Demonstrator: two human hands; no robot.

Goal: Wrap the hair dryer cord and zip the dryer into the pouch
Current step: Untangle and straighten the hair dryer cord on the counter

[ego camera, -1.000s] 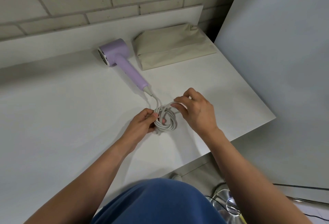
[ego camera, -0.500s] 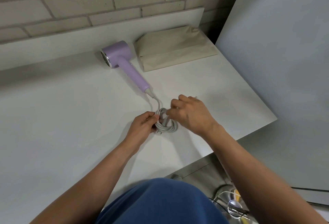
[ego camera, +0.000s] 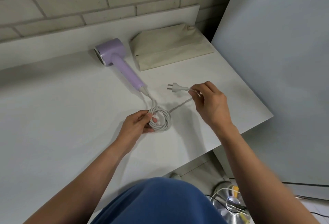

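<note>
Change: A second ago I had both hands at the coil (ego camera: 162, 119). Now my right hand (ego camera: 211, 103) has drawn away to the right, pinching the cord just behind the plug (ego camera: 175, 86), with a short tail stretched from the coil to the fingers.
Left hand (ego camera: 139, 123): curled round the near-left side of the coil, a fingertip showing through its middle, low over the worktop (ego camera: 53, 117).
Meaning: I judge the wrap nearly done. The tail looks ready to be wound round the loops or tucked in to lock them.
Dryer (ego camera: 117, 58): lilac, on its side on the worktop, just left of the pouch and joined to the coil by a short run of cord.
Pouch (ego camera: 170, 49): beige, lying flat at the back by the wall. Nothing shows inside it, and I cannot tell whether its zip is open.
Still ahead: dryer into the pouch, zip closed.
</note>
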